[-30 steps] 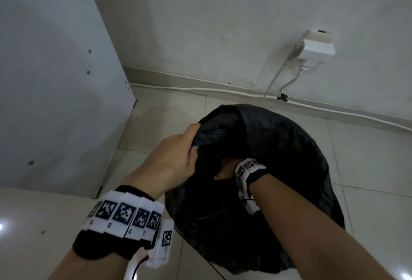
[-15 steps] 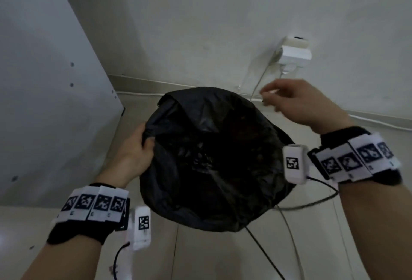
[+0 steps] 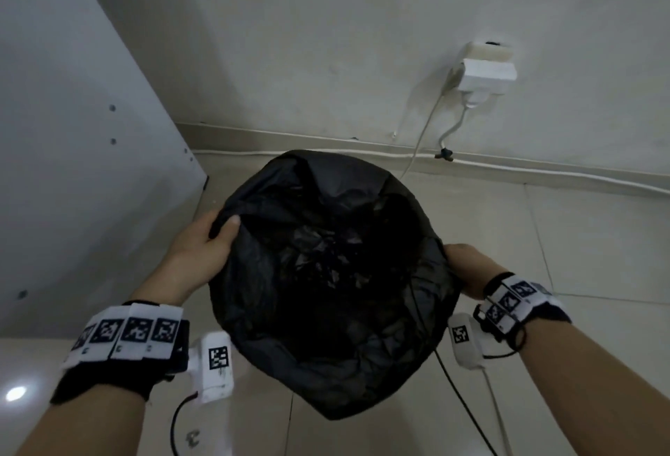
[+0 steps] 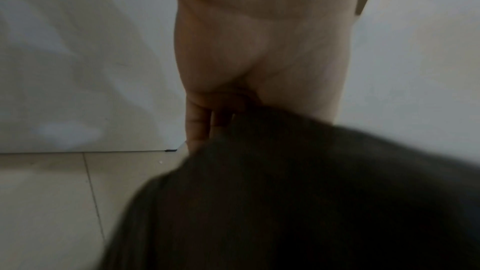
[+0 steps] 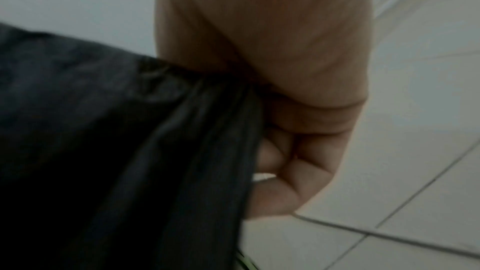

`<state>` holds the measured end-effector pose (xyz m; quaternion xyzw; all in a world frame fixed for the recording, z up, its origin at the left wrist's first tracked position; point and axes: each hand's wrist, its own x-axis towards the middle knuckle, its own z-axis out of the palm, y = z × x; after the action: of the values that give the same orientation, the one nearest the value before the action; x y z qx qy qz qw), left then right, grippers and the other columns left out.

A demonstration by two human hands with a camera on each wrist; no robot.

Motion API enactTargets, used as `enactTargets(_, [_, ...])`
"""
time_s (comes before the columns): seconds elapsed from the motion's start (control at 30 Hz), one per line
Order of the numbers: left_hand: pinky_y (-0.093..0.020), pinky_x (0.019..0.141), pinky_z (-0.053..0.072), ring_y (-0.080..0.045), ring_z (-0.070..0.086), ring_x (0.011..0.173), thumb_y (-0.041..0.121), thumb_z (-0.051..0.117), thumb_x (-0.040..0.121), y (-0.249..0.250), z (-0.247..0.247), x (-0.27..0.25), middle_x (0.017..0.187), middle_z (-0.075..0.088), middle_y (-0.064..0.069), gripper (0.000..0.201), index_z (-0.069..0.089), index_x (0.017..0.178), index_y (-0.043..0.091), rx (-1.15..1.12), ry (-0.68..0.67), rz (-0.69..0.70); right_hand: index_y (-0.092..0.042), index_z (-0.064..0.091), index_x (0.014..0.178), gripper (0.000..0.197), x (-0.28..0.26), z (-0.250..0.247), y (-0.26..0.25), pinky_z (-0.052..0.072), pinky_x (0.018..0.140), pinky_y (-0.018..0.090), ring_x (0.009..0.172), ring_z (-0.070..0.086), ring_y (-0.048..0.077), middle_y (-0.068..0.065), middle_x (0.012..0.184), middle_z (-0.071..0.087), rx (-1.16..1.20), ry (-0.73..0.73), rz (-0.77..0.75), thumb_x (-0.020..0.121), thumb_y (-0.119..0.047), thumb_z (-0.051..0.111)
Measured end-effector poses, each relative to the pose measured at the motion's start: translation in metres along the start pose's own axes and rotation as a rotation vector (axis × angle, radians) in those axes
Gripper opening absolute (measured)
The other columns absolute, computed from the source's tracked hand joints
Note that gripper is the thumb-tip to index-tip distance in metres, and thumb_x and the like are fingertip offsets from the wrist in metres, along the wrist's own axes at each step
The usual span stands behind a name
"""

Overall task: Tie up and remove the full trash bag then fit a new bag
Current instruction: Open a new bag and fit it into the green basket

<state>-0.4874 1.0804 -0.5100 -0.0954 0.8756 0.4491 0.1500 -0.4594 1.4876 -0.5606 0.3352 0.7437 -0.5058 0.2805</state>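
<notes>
A black trash bag (image 3: 326, 274) stands on the tiled floor with its mouth wide and dark crumpled contents showing inside. My left hand (image 3: 206, 241) grips the bag's left rim, thumb over the edge. In the left wrist view the left hand (image 4: 233, 100) has fingers curled behind the black plastic (image 4: 311, 192). My right hand (image 3: 467, 267) grips the right rim. The right wrist view shows the right hand (image 5: 293, 151) with fingers curled into a bunch of the bag (image 5: 130, 141). Any bin under the bag is hidden.
A white cabinet panel (image 3: 72, 165) stands close on the left. The wall behind carries a white socket box (image 3: 486, 71) with cables (image 3: 424, 129) running down and along the skirting. Thin cables (image 3: 460, 394) hang from my wrists over the floor tiles (image 3: 598, 238).
My right hand, which was raised above the bag's far right, has come down and taken hold of the right rim. The left hand keeps its grip; the bag's mouth is spread wider.
</notes>
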Motion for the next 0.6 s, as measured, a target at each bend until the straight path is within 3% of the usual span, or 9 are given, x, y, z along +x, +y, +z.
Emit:
enactTargets(0.07, [-0.035,0.081,0.053,-0.027,0.063,0.109,0.034,0.053,0.099,-0.002,-0.004,-0.006,0.12,0.066,-0.004,0.032,0.057,0.128,0.023,-0.128,-0.079,-0.105,-0.002,0.065,0.119,0.048,-0.009,-0.007,0.002,0.053,0.097,0.051,0.091,0.066,0.029,0.016,0.107,0.071,0.05,-0.004,-0.007,0.095,-0.042,0.058])
enactTargets(0.13, [-0.037,0.058,0.057,-0.032,0.066,0.095,0.026,0.053,0.1,-0.002,-0.008,-0.012,0.114,0.067,-0.009,0.028,0.053,0.127,0.021,-0.152,-0.157,-0.217,-0.01,0.067,0.112,0.057,-0.021,-0.02,0.005,0.056,0.086,0.045,0.1,0.066,0.034,0.014,0.109,0.072,0.181,-0.038,0.02,0.091,-0.061,0.055])
enactTargets(0.23, [-0.039,0.045,0.057,-0.036,0.066,0.085,0.023,0.047,0.103,0.0,-0.007,-0.012,0.109,0.065,-0.012,0.024,0.05,0.126,0.02,-0.149,-0.123,-0.236,-0.007,0.066,0.122,0.077,-0.036,-0.024,0.016,0.059,0.08,0.044,0.108,0.064,0.04,0.019,0.115,0.068,0.294,-0.237,0.022,0.071,-0.064,0.074])
enactTargets(0.3, [-0.047,0.057,0.06,-0.036,0.066,0.089,0.03,0.049,0.101,0.0,-0.003,-0.001,0.11,0.066,-0.013,0.026,0.053,0.123,0.018,-0.127,-0.033,-0.173,-0.004,0.066,0.123,0.088,-0.037,-0.019,0.016,0.058,0.078,0.041,0.101,0.065,0.032,0.017,0.112,0.068,0.345,-0.298,-0.042,0.053,-0.052,0.09])
enactTargets(0.37, [-0.053,0.083,0.057,-0.033,0.066,0.1,0.053,0.055,0.09,-0.007,-0.005,0.012,0.116,0.068,-0.012,0.046,0.057,0.121,0.019,-0.113,0.053,-0.092,0.0,0.062,0.124,0.062,-0.03,-0.009,0.006,0.056,0.077,0.038,0.094,0.065,0.027,0.018,0.113,0.067,0.474,-0.184,-0.116,0.076,-0.035,0.08])
enactTargets(0.4, [-0.052,0.092,0.054,-0.03,0.066,0.105,0.065,0.058,0.082,-0.009,-0.007,0.017,0.121,0.067,-0.009,0.059,0.056,0.123,0.022,-0.141,0.085,-0.052,-0.001,0.063,0.12,0.04,-0.028,-0.004,0.001,0.056,0.075,0.037,0.09,0.065,0.026,0.019,0.113,0.066,0.534,-0.086,-0.144,0.089,-0.026,0.069])
enactTargets(0.47, [-0.046,0.103,0.048,-0.02,0.06,0.119,0.08,0.063,0.066,-0.007,-0.003,0.02,0.138,0.057,0.0,0.088,0.047,0.135,0.028,-0.243,0.121,-0.018,-0.007,0.063,0.106,0.016,-0.027,0.001,-0.006,0.055,0.07,0.036,0.08,0.065,0.026,0.018,0.104,0.066,0.549,0.112,-0.169,0.099,-0.021,0.058])
enactTargets(0.53, [-0.039,0.105,0.044,-0.012,0.052,0.126,0.071,0.07,0.063,0.005,0.006,0.012,0.15,0.044,0.008,0.1,0.034,0.147,0.03,-0.277,0.051,0.049,-0.01,0.058,0.115,0.02,-0.031,0.005,-0.003,0.055,0.068,0.038,0.082,0.066,0.028,0.013,0.101,0.067,0.581,0.196,-0.194,0.099,-0.023,0.06])
enactTargets(0.6, [-0.035,0.106,0.043,-0.01,0.05,0.127,0.056,0.075,0.07,0.014,0.017,0.011,0.149,0.044,0.01,0.096,0.026,0.15,0.034,-0.199,-0.047,0.153,-0.012,0.057,0.12,0.023,-0.041,0.011,0.0,0.057,0.068,0.039,0.084,0.067,0.03,0.011,0.101,0.068,0.624,0.181,-0.216,0.099,-0.022,0.059])
